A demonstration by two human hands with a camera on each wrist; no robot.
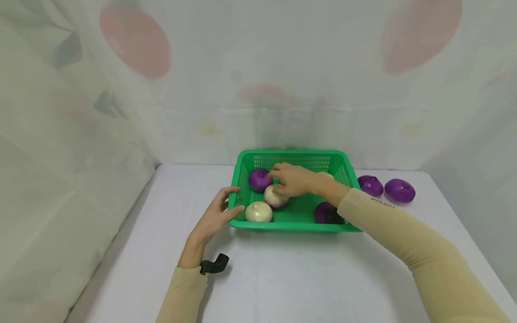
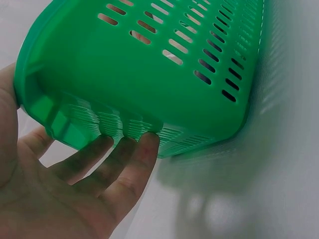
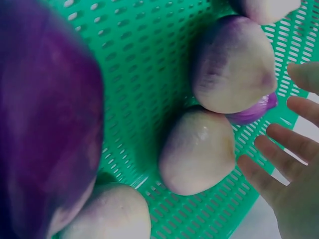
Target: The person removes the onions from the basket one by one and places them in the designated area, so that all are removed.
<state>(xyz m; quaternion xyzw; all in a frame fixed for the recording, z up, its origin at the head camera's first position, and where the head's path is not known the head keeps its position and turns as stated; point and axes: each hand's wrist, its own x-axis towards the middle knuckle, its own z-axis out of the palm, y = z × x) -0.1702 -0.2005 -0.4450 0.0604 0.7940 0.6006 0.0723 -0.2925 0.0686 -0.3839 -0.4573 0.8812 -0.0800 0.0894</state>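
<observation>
A green plastic basket (image 1: 296, 228) holds several purple-and-white turnips. My left hand (image 1: 216, 217) grips the basket's left end, its thumb over the rim and its fingertips (image 2: 149, 142) against the outer wall. Over the middle of the basket is my right hand (image 1: 294, 179), which overlaps a mostly white turnip (image 1: 276, 196) in the head view. The right wrist view shows its fingers (image 3: 294, 142) spread beside a white turnip (image 3: 199, 152), with nothing gripped. A purple turnip (image 1: 260, 180) lies behind the white one, and another white turnip (image 1: 259, 212) sits at the front-left corner.
Two purple turnips (image 1: 400, 191) lie on the white table (image 1: 299, 278) to the right of the basket. Inside, a dark purple turnip (image 1: 324, 213) is partly covered by my right forearm. A patterned sheet (image 1: 282, 67) hangs behind the table.
</observation>
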